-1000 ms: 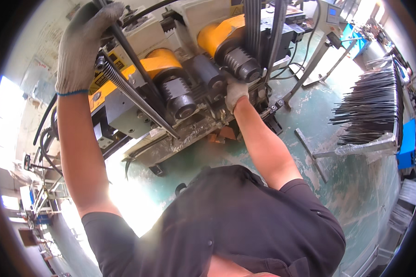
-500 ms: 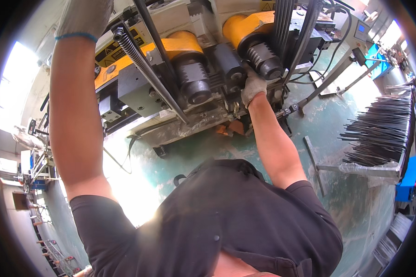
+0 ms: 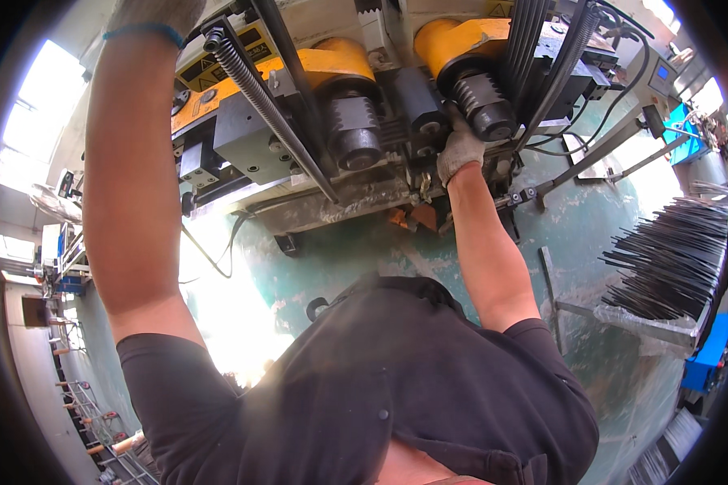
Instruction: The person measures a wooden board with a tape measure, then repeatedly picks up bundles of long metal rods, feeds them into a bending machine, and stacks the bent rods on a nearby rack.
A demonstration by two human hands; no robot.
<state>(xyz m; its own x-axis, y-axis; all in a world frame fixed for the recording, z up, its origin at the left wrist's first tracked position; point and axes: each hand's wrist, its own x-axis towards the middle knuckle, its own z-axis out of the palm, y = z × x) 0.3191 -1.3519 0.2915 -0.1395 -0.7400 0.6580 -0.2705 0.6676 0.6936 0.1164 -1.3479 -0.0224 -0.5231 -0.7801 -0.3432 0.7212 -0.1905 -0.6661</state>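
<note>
My left hand [image 3: 155,16], in a pale work glove with a blue cuff, is raised at the top left edge; its fingers lie out of view. My right hand [image 3: 463,145], also gloved, reaches into a yellow and black machine [image 3: 332,61]. It is beside a dark block with a round end [image 3: 419,103] and just below the right toothed cylinder [image 3: 485,101]. The machine parts hide its fingertips, so I cannot tell what they touch. A second toothed cylinder [image 3: 354,129] sits to the left.
A long spring on a rod [image 3: 259,101] slants across the machine's left front. Orange pieces [image 3: 416,216] lie beneath the machine. At the right, a rack holds a bundle of thin dark rods [image 3: 671,259]. A metal bar frame [image 3: 552,299] stands on the green floor.
The view has shifted slightly, so the machine appears a little farther right. Both hands keep about the same places relative to the machine.
</note>
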